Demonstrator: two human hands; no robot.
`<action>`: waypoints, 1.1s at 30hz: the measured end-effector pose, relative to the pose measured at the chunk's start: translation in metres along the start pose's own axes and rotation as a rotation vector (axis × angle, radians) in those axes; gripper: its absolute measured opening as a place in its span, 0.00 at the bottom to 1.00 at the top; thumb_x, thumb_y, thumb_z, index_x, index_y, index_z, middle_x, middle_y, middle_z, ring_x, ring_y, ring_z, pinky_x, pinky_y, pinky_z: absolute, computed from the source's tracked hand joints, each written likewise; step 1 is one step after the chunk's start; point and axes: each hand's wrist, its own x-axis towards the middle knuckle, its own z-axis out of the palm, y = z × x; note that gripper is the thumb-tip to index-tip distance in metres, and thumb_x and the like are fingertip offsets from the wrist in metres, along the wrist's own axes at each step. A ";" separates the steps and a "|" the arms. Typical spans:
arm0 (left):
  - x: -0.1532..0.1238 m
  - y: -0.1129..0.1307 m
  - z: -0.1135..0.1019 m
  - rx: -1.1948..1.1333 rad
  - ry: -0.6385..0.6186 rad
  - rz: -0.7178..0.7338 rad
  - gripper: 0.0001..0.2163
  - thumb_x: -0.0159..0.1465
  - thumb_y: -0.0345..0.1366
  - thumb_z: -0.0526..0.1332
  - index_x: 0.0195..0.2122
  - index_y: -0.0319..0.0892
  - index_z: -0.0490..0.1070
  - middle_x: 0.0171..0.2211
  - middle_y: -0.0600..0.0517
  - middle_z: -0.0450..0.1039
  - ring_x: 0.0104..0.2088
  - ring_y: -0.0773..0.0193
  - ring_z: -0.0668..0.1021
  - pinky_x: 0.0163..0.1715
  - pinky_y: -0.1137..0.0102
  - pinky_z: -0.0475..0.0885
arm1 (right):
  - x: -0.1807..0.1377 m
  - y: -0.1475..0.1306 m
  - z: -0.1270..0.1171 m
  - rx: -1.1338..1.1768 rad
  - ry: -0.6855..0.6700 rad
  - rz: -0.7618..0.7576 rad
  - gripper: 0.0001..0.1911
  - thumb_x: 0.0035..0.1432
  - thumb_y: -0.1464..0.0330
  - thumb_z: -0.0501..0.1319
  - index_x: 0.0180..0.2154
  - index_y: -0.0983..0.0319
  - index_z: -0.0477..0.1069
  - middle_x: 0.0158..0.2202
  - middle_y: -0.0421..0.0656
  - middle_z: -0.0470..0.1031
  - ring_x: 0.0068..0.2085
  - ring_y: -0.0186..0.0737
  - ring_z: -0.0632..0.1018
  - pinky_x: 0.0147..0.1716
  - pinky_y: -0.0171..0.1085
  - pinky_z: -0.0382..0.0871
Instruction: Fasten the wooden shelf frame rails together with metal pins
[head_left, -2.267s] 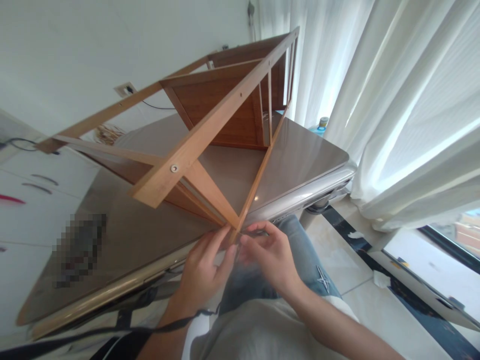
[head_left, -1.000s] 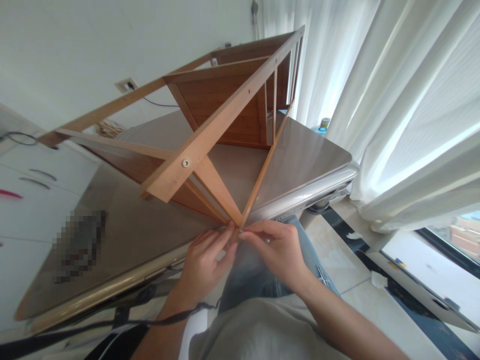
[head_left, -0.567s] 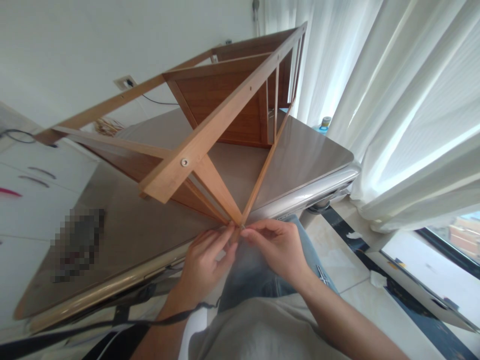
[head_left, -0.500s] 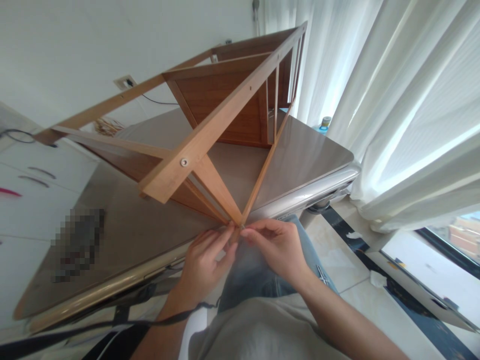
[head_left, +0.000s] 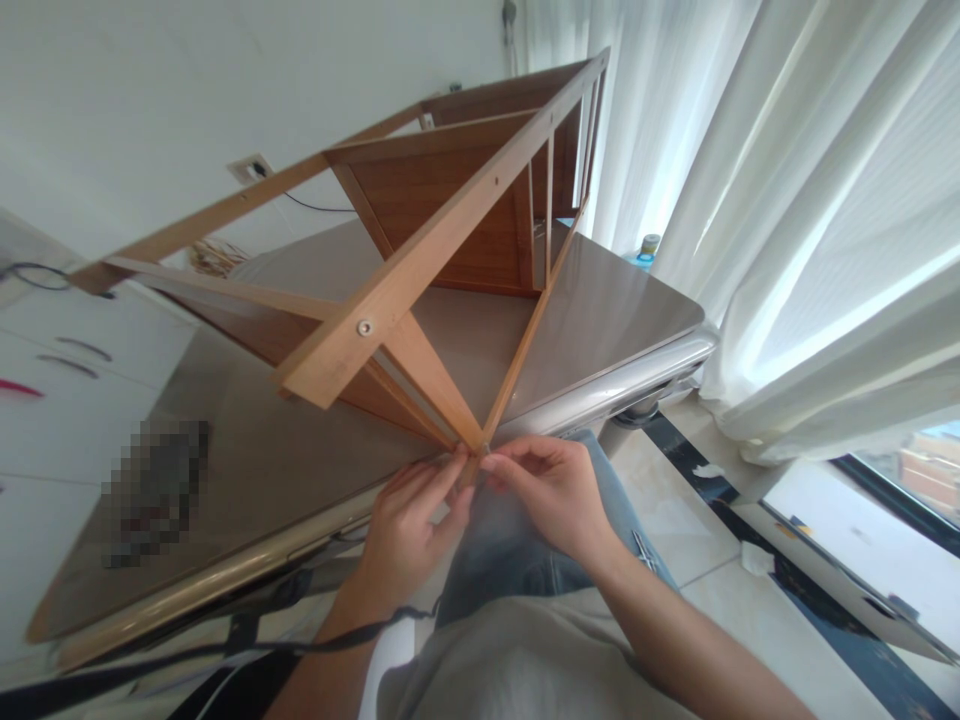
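A wooden shelf frame (head_left: 420,270) lies on its side on a glossy brown table (head_left: 600,310), its near corner jutting over the table's front edge. My left hand (head_left: 409,525) grips that near corner from the left, fingers curled round the wood. My right hand (head_left: 551,490) pinches something small and metallic against the same corner; it is too small to name. A round screw head (head_left: 364,327) shows on the thick upper rail.
White curtains (head_left: 787,220) hang at the right beside a window. A small bottle (head_left: 646,246) stands past the table's far right corner. White drawers (head_left: 67,370) are at the left, with a wall socket (head_left: 251,170) and cable on the back wall.
My right hand has drawn in from an open curl into a tight pinch at the frame's corner. The frame shifted a little to the right. My left hand has kept its hold.
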 end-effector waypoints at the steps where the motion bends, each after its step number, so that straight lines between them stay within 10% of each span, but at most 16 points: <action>1: 0.000 0.000 0.000 0.000 0.002 0.003 0.22 0.69 0.31 0.60 0.64 0.42 0.67 0.45 0.44 0.81 0.44 0.56 0.82 0.47 0.62 0.75 | 0.000 0.000 0.000 0.002 -0.001 -0.001 0.15 0.52 0.55 0.74 0.29 0.60 0.82 0.24 0.43 0.81 0.26 0.41 0.81 0.27 0.36 0.77; 33: -0.003 -0.003 0.002 -0.026 0.011 0.003 0.22 0.68 0.29 0.62 0.63 0.39 0.68 0.47 0.43 0.81 0.47 0.56 0.82 0.50 0.63 0.73 | -0.004 0.003 0.000 -0.138 0.013 -0.170 0.07 0.59 0.62 0.71 0.34 0.59 0.81 0.30 0.41 0.84 0.30 0.38 0.83 0.30 0.31 0.77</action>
